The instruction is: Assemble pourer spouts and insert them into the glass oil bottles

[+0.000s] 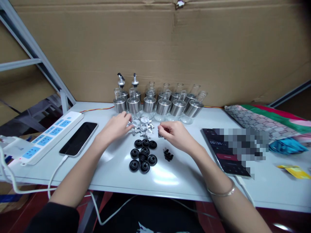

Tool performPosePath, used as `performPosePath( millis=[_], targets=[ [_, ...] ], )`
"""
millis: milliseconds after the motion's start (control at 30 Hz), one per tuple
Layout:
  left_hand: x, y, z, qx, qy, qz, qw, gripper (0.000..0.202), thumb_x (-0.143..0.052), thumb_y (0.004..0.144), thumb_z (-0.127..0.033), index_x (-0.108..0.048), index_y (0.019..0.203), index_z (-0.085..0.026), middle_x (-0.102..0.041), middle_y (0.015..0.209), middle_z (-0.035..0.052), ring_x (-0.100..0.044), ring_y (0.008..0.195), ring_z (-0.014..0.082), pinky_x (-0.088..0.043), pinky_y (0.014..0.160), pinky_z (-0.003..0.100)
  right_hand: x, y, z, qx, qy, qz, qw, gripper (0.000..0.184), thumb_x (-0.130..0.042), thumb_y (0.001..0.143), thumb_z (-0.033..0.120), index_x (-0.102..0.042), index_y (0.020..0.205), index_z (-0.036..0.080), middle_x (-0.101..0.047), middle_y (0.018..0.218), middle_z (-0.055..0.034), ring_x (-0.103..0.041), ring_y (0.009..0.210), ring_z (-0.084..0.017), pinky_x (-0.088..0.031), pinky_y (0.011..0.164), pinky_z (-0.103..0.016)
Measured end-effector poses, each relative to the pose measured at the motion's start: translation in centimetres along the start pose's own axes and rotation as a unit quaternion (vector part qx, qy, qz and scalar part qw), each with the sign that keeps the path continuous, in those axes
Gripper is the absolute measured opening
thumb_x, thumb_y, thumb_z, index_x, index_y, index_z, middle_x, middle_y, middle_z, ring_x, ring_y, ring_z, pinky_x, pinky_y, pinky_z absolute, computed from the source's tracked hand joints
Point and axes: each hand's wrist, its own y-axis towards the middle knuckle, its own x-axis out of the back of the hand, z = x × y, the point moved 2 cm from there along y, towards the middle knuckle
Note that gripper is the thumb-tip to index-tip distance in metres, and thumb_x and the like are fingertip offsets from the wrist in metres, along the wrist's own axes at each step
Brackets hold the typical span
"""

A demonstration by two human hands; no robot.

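My left hand (118, 125) is at the left side of a pile of silvery spout parts (143, 124), thumb and fingers apart, with nothing visible held. My right hand (175, 134) is to the right of that pile, its fingers curled into a pinch. What it may hold is hidden; some small dark pieces (160, 133) show by its fingertips. Between my forearms lie several round black stoppers (143, 157). A small heap of tiny black parts (168, 155) sits below my right hand.
Behind the hands stand rows of glass bottles with metal sleeves (163, 105); two at back left carry pourer spouts (135, 80). At left are a power strip (52, 136) and a phone (79, 139). A second phone (223, 149), patterned fabric (264, 121) and a yellow packet (297, 171) lie right.
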Motion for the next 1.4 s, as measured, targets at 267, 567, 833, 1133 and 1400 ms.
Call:
performPosePath(
  millis=[267, 567, 833, 1133, 1400],
  targets=[
    [-0.4, -1.0, 3.1, 0.182, 0.062, 0.173, 0.966, 0.04, -0.034, 0.079, -0.006, -0.05, 0.114, -0.016, -0.055, 0.112, 0.0179, -0.063, 0.09, 0.0288, -0.049, 0.07, 0.038, 0.5, -0.4, -2.0, -0.042, -0.017, 0.211, 0.976, 0.02, -0.048, 0.085, 0.018, -0.064, 0.074, 0.015, -0.066, 0.079, -0.0061, -0.054, 0.068, -0.015, -0.039, 0.065, -0.027],
    [-0.1, -0.6, 1.0, 0.075, 0.075, 0.079, 0.991, 0.031, -0.035, 0.08, -0.006, -0.053, 0.102, -0.018, -0.062, 0.102, 0.0103, -0.064, 0.077, 0.0227, -0.045, 0.059, 0.029, 0.1, -0.8, -3.5, -0.112, -0.074, 0.26, 0.956, 0.017, -0.049, 0.076, 0.012, -0.061, 0.067, 0.017, -0.064, 0.071, -0.0049, -0.052, 0.062, -0.015, -0.039, 0.057, -0.026],
    [1.2, -0.3, -1.7, -0.033, 0.018, -0.213, 0.976, 0.018, -0.051, 0.085, -0.02, -0.054, 0.103, -0.018, -0.063, 0.099, 0.0056, -0.062, 0.073, 0.0182, -0.043, 0.057, 0.026, -0.3, -1.0, -2.8, -0.141, -0.088, 0.271, 0.948, 0.013, -0.057, 0.077, 0.017, -0.056, 0.064, 0.018, -0.063, 0.066, -0.0049, -0.051, 0.054, -0.014, -0.037, 0.05, -0.026],
    [1.2, -0.8, -2.1, -0.11, -0.05, -0.34, 0.933, 0.014, -0.054, 0.087, -0.02, -0.055, 0.1, -0.016, -0.064, 0.1, 0.0057, -0.06, 0.068, 0.013, -0.043, 0.06, 0.024, -0.2, -1.2, -2.6, -0.179, -0.029, 0.312, 0.933, 0.025, -0.047, 0.083, 0.019, -0.054, 0.059, 0.017, -0.066, 0.062, -0.0076, -0.058, 0.053, -0.015, -0.043, 0.053, -0.027],
    [1.0, -0.7, -2.3, -0.139, -0.067, -0.357, 0.921, 0.013, -0.055, 0.086, -0.018, -0.055, 0.099, -0.015, -0.064, 0.098, 0.0055, -0.062, 0.07, 0.0123, -0.046, 0.061, 0.022, -0.5, -1.0, -2.5, -0.181, -0.056, 0.331, 0.925, 0.036, -0.051, 0.083, 0.038, -0.052, 0.054, 0.017, -0.063, 0.056, -0.0059, -0.055, 0.048, -0.013, -0.042, 0.052, -0.026]
  ],
)
